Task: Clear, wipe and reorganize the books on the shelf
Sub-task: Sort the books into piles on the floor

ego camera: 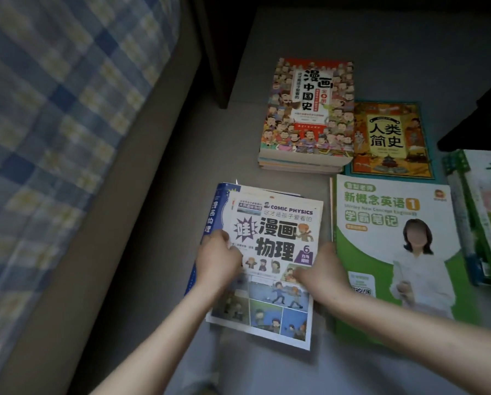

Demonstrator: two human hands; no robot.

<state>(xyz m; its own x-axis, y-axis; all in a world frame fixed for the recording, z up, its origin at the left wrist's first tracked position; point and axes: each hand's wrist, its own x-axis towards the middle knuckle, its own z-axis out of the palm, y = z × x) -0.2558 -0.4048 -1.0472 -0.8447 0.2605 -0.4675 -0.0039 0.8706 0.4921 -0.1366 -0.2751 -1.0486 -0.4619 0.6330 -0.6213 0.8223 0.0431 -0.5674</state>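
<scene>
Comic physics book (pixel 278 229): top of a blue-spined pile (pixel 210 212), near centre of the grey floor (pixel 158 252). 2 hands on it, apart. Left hand (pixel 218 260) at the left edge, fingers curled on the cover. Right hand (pixel 322 270) at the right edge, fingers lying across the cover. Gripping or only pressing: cannot tell, blurred.

Judged a thin glossy paperback: light, floppy, slick, liable to slide off the pile. Best taken by both long edges or by the spine. The whole pile would be heavier and want support from beneath.

Just right: green English workbook (pixel 381 223), large, flat, glossy. Far: thick red-covered stack (pixel 309 115), page edges showing, beside a yellow history book (pixel 389 138). Left: checked bedding (pixel 53 109), soft cloth.
</scene>
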